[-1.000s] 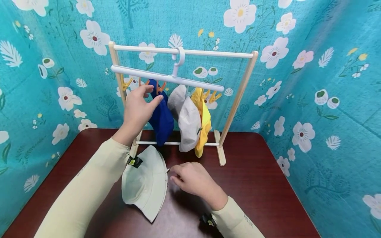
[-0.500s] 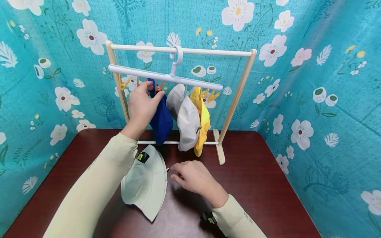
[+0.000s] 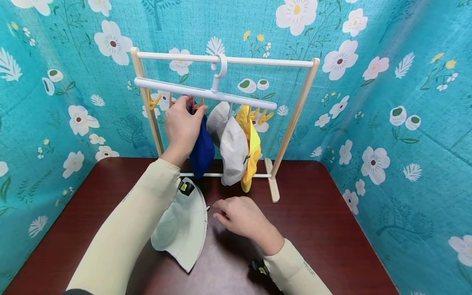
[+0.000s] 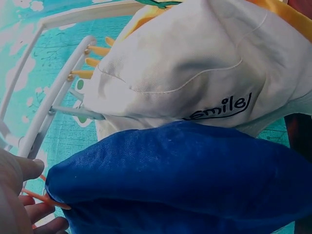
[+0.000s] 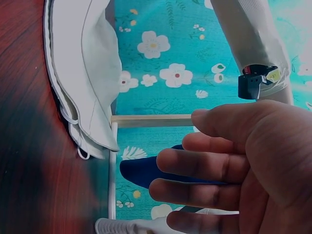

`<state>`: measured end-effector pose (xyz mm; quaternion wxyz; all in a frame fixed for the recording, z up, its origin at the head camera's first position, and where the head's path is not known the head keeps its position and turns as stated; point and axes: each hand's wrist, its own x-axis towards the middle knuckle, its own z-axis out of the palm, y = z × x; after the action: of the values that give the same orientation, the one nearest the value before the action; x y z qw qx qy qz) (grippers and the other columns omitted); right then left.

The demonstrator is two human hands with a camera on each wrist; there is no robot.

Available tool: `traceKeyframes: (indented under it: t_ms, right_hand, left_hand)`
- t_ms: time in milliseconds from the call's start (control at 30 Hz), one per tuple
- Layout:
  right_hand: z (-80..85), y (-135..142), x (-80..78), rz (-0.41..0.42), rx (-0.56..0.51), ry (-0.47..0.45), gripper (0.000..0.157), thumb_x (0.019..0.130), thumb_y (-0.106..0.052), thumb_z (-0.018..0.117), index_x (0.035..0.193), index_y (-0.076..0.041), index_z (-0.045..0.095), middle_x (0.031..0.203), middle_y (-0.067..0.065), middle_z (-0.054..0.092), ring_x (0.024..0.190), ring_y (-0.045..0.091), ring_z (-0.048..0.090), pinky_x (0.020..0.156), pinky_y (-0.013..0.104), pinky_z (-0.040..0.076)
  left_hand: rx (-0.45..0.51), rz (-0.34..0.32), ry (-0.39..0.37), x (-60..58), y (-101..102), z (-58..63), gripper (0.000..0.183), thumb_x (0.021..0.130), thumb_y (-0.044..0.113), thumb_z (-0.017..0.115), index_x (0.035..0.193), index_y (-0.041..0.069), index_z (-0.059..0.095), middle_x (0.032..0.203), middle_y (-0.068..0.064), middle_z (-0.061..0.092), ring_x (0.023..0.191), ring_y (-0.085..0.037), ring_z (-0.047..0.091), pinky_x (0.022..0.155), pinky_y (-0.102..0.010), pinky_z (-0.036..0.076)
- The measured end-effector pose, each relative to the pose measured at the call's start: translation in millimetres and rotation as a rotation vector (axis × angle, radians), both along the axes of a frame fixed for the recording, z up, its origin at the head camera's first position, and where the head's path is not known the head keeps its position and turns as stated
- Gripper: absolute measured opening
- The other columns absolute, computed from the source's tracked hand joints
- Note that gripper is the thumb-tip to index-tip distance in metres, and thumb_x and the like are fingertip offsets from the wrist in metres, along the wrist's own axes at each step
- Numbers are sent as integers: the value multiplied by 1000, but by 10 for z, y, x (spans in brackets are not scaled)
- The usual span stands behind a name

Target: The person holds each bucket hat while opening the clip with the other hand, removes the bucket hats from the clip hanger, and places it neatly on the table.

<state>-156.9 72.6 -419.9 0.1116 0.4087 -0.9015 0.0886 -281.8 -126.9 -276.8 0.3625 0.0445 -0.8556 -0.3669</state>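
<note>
A: L hand status?
B: At orange clip on blue hat, thumb one side, fingers other. Can't tell if pinching.
A: Blue hat loc?
B: Hung under white hanger, next to lt grey hat.
A: R hand?
B: Free, fingers loosely bent, over tbl, just R of pale green hat.

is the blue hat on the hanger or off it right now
On: the blue hat hangs below the hanger, and the left wrist view shows an orange clip gripping the edge of its cloth.
</note>
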Motion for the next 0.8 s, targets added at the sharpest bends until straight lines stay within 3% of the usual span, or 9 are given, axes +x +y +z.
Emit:
traceKeyframes:
  t_ms: [300, 567, 800]
  right_hand:
    - [28, 20, 15, -1, 13, 6, 23, 97, -35, 69, 114, -21, 75, 95, -10, 75, 76, 9, 69, 64, 29, 55]
    - [43, 26, 24, -8, 14, 6, 22, 97, -35, 70, 114, -21, 75, 96, -10, 75, 77, 8, 70, 64, 29, 56]
    - [32, 29, 32, -1, 19, 6, 22, 98, -36, 69, 113, -21, 75, 95, -10, 75, 76, 8, 69, 63, 29, 55]
  left_hand:
    - [-17, 54, 32, -28, 65, -2, 41, 92, 49, 74, 111, 13, 71, 100, -4, 76, 85, -24, 71, 66, -41, 52]
    - [92, 35, 104, -131, 43, -95, 41, 87, 44, 81, 112, 13, 71, 106, -2, 76, 102, -23, 66, 85, -39, 51]
    - [80, 47, 132, -145, 69, -106, 40, 87, 46, 80, 103, 11, 68, 98, -4, 71, 99, -28, 60, 85, -42, 47]
